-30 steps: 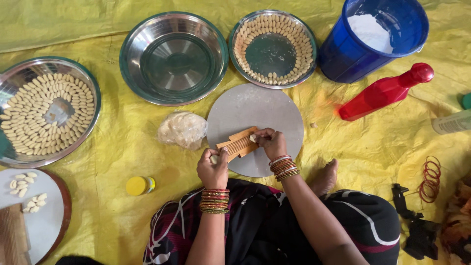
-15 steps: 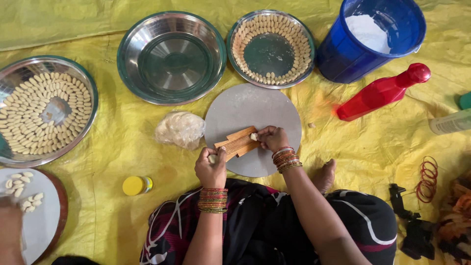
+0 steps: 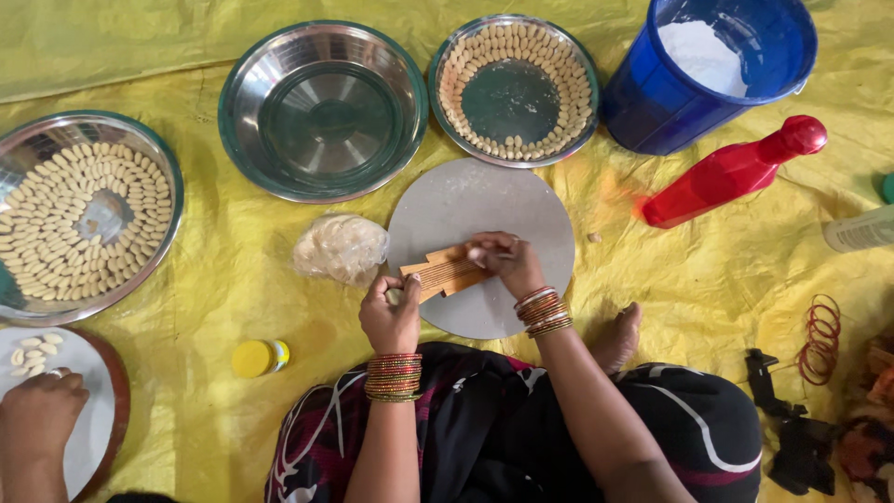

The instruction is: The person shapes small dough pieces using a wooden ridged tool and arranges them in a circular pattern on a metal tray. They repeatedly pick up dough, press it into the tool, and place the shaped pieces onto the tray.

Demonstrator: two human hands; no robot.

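Observation:
My left hand (image 3: 391,312) grips the near end of a ridged wooden comb tool (image 3: 445,273) and also seems to pinch a small bit of dough. My right hand (image 3: 507,261) presses a small dough piece against the tool's ridges. The tool rests on a round grey board (image 3: 503,200) in front of my lap. A lump of dough wrapped in clear plastic (image 3: 341,247) lies just left of the board. Both wrists wear bangles.
Beyond the board stand an empty steel bowl (image 3: 321,110), a steel plate ringed with shaped dough pieces (image 3: 515,88), and a blue bucket of flour (image 3: 712,70). A red bottle (image 3: 731,172) lies right. Another filled plate (image 3: 79,214) sits left; another person's hand (image 3: 37,414) works at a white board.
My right hand has slid along the tool toward its far end, pressing dough. Another person's hand has come into view at the lower left.

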